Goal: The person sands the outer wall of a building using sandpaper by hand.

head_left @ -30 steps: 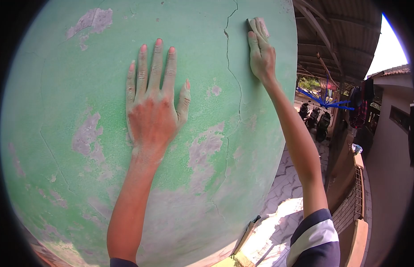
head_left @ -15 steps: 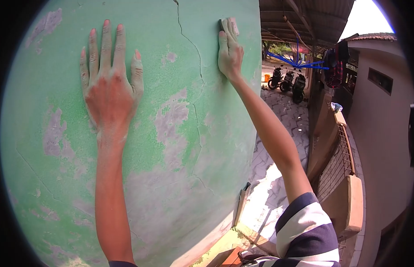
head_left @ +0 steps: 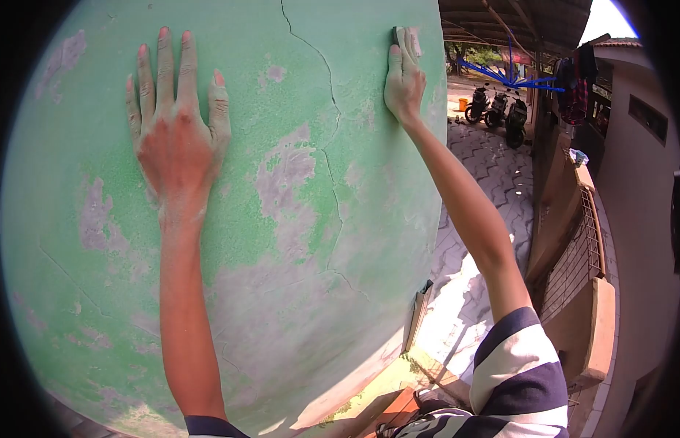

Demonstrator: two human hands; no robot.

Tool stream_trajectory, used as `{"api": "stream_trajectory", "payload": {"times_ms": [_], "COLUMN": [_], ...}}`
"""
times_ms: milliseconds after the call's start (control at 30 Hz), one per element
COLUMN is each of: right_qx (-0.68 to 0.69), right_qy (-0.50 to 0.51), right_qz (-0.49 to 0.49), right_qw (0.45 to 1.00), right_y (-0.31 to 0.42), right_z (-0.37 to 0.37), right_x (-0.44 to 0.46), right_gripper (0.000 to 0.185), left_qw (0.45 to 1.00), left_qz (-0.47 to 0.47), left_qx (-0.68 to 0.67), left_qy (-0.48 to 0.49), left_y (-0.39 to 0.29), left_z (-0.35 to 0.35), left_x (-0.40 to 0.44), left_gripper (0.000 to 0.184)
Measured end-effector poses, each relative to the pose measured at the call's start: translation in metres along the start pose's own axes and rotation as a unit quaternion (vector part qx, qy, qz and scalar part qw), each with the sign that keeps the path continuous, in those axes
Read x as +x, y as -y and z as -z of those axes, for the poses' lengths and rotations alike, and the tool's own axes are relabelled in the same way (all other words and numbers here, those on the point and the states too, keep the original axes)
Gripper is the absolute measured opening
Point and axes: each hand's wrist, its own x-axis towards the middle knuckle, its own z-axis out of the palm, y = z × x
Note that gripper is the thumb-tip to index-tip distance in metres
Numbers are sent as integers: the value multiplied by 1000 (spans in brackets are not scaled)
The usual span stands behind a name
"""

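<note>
Short-sleeved top. Right sleeve [head_left: 526,383]: broad navy and white bands, navy at hem. Left sleeve [head_left: 212,426]: dark hem showing at lower edge of view. Forearms [head_left: 188,306] bare. Left hand [head_left: 176,150]: bare, fine powder over fingers [head_left: 165,77], patchier toward wrist. Right hand [head_left: 406,86]: bare, likewise dusty.

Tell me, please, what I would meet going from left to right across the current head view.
Left hand → long wall crack → right hand → orange bucket → parked motorcycles → hanging plaid garment → dark wall opening.
</note>
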Motion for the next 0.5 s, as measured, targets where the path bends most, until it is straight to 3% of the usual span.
{"api": "stream_trajectory", "payload": {"times_ms": [100,200,333,433,500], "right_qx": [31,42,19,-8,5], "right_qy": [158,158,-11,-49,-18], "right_qz": [221,296,-22,-97,6], "right_qw": [962,941,1000,994,1000], "right_y": [45,4,-83,-81,-52], "right_z": [10,11,12,14,4], "right_x": [-28,18,82,75,33], "right_gripper": [44,43,50,48,46], "left_qw": [1000,1000,999,999,999], "left_qz": [-3,2,-11,-11,-16], "left_qx": [24,27,38,41,48], "left_qy": [-1,-3,3,7,3], "left_y": [-7,-13,-13,-15,-21], "left_z": [-6,-12,-11,-12,-15], "left_x": [11,17,20,21,27], "left_gripper": [55,56,57,59,60]}}
